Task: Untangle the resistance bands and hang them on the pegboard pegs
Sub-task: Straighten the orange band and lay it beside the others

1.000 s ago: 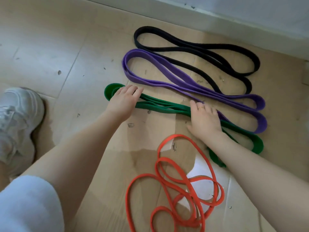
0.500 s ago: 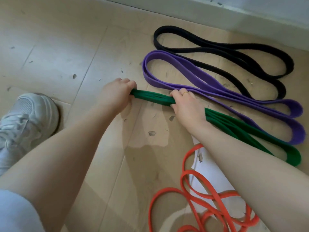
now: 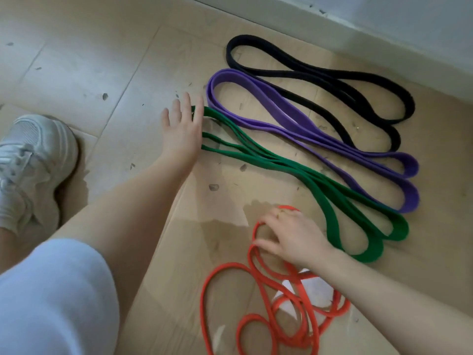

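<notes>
The left hand (image 3: 182, 133) lies flat with its fingers straight and slightly spread, its inner edge against the looped end of the green band (image 3: 325, 187); it grips nothing. The left arm reaches in from the lower left past a pale sleeve (image 3: 51, 298). The right hand (image 3: 290, 235) is lower, palm down over the top loop of the orange band (image 3: 258, 290), its fingers bent onto the strand — whether they actually pinch it cannot be told, as the hand is blurred and covers the contact.

The near end of the green band's loops is hidden behind the left hand, and the orange band runs out of the bottom edge of the view. No pegboard is in view.

All four bands lie on flattened cardboard (image 3: 230, 190) on the floor. The black band (image 3: 320, 75) lies farthest, near the wall; the purple band (image 3: 294, 124) is just beside it, and the green one next — each folded into long parallel loops. The orange band lies nearest, in loose overlapping coils. A white sneaker (image 3: 33, 165) stands at the left edge.
</notes>
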